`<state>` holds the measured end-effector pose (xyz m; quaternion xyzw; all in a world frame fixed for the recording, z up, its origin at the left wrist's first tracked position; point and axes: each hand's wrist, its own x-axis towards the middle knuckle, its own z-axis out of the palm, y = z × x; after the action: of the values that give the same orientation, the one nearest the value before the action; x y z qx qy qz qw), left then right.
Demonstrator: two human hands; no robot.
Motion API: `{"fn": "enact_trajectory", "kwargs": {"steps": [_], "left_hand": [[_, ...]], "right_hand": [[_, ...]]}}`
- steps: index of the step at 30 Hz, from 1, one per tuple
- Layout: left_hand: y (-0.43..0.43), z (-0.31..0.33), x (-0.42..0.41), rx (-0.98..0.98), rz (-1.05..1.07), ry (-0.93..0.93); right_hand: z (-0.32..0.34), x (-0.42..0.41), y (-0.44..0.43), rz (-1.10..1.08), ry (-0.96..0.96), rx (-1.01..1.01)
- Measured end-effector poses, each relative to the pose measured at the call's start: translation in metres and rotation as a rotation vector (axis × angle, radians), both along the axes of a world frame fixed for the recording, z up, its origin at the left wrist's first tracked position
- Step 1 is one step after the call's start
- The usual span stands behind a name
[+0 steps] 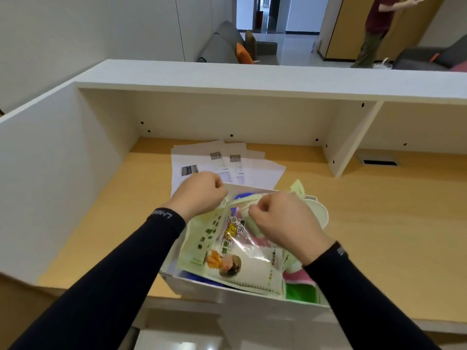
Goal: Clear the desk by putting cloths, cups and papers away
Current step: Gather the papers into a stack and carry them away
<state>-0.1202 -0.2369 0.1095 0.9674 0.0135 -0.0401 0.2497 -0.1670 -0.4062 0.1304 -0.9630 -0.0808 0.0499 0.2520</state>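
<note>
Both hands pinch the top edge of a pale green plastic bag point(227, 251). The left hand point(199, 193) is closed on the bag's far left corner, and the right hand point(280, 218) is closed on the edge just beside it. The bag is shiny, with yellow writing and a food picture. It lies over a white box point(227, 294) at the desk's point(379, 223) near edge. Pink and green cloths point(300, 286) sit in the box. White papers point(227, 162) lie behind the box.
</note>
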Motion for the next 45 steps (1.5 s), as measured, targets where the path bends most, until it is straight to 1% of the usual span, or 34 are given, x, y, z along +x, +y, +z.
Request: {"fn": "enact_trajectory", "kwargs": {"steps": [3,5,8,10,12,15,20,23,25,27,28,30,32,36,38,41,45], "left_hand": [[0.015,0.001,0.016,-0.119,0.073,-0.098],[0.031,-0.002,0.026,-0.178,0.134,-0.143],[0.062,-0.014,0.047,-0.33,0.228,-0.13],[0.087,-0.024,0.065,-0.426,0.286,-0.068],[0.112,-0.036,0.084,-0.487,0.322,0.007],[0.143,-0.056,0.108,-0.497,0.355,0.113],[0.176,-0.091,0.146,-0.591,0.46,0.24],[0.187,-0.118,0.161,-0.624,0.527,0.313],[0.193,-0.136,0.17,-0.57,0.565,0.339],[0.194,-0.151,0.178,-0.463,0.569,0.308],[0.193,-0.155,0.183,-0.411,0.542,0.279],[0.186,-0.16,0.196,-0.37,0.459,0.242],[0.175,-0.161,0.209,-0.45,0.398,0.226],[0.145,-0.159,0.227,-0.758,0.4,0.309],[0.128,-0.161,0.233,-0.854,0.374,0.365],[0.105,-0.162,0.241,-0.897,0.345,0.412],[0.094,-0.164,0.249,-0.974,0.457,0.473]], "right_hand": [[0.024,0.02,-0.001,-0.052,-0.005,0.056],[0.033,0.038,0.001,-0.098,-0.024,0.173],[0.033,0.083,0.008,-0.183,-0.005,0.364],[0.026,0.119,0.013,-0.263,0.07,0.463],[0.012,0.15,0.02,-0.326,0.187,0.443],[-0.016,0.186,0.038,-0.423,0.349,0.366],[-0.068,0.225,0.064,-0.538,0.532,0.35],[-0.1,0.234,0.056,-0.623,0.589,0.221],[-0.116,0.234,0.041,-0.679,0.652,0.129],[-0.128,0.234,0.028,-0.756,0.708,0.111],[-0.131,0.235,0.024,-0.798,0.715,0.142],[-0.135,0.241,0.023,-0.881,0.72,0.3],[-0.135,0.25,0.03,-0.929,0.73,0.419],[-0.138,0.263,0.039,-0.916,0.71,0.48],[-0.142,0.266,0.04,-0.877,0.691,0.538],[-0.146,0.268,0.04,-0.869,0.633,0.596],[-0.148,0.268,0.035,-0.867,0.703,0.643]]}}
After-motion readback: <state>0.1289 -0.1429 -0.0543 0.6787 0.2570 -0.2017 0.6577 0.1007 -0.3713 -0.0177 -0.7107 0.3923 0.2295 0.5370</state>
